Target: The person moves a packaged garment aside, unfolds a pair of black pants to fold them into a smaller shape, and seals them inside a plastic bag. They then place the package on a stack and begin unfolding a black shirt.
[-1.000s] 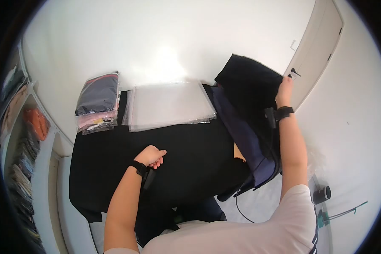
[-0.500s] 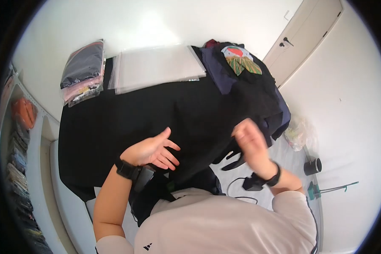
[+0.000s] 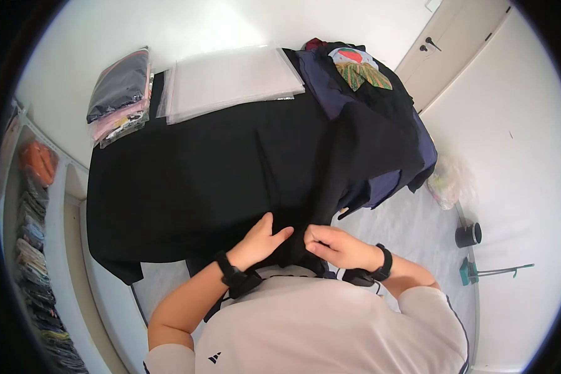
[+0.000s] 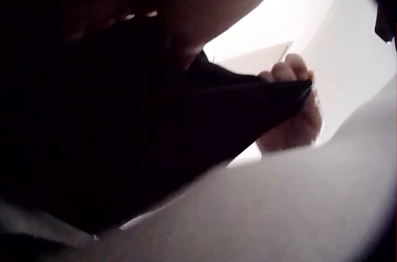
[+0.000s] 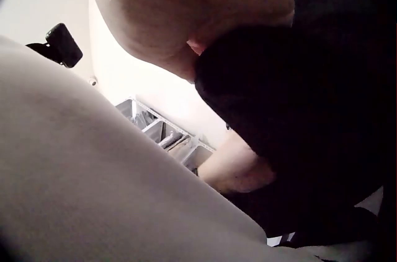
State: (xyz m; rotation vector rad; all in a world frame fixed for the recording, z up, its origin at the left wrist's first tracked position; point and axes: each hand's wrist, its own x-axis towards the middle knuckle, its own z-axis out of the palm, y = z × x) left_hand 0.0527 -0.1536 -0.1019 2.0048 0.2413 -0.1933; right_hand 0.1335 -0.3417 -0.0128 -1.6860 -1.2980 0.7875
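Observation:
A black garment (image 3: pixel 374 140) stretches from the clothes pile at the right of the table to the front edge near my body. My right hand (image 3: pixel 340 246) grips its near end with curled fingers; in the left wrist view, that hand (image 4: pixel 291 104) pinches a taut corner of the black cloth. Left of it, my left hand (image 3: pixel 255 243) rests on the black cloth, thumb apart from the fingers. Dark cloth hides part of the left hand (image 5: pixel 239 172) in the right wrist view.
Clear plastic bags (image 3: pixel 230 84) lie flat at the back of the black-covered table (image 3: pixel 187 181). Bagged clothes (image 3: pixel 121 90) are stacked at back left. A navy garment (image 3: pixel 321 87) and a printed one (image 3: pixel 358 68) sit at back right. Shelves (image 3: pixel 37 237) of bagged clothes line the left.
My right hand has drawn the black garment from the pile toward my body, uncovering the printed garment. My left hand has moved right and nearer my body, onto the cloth.

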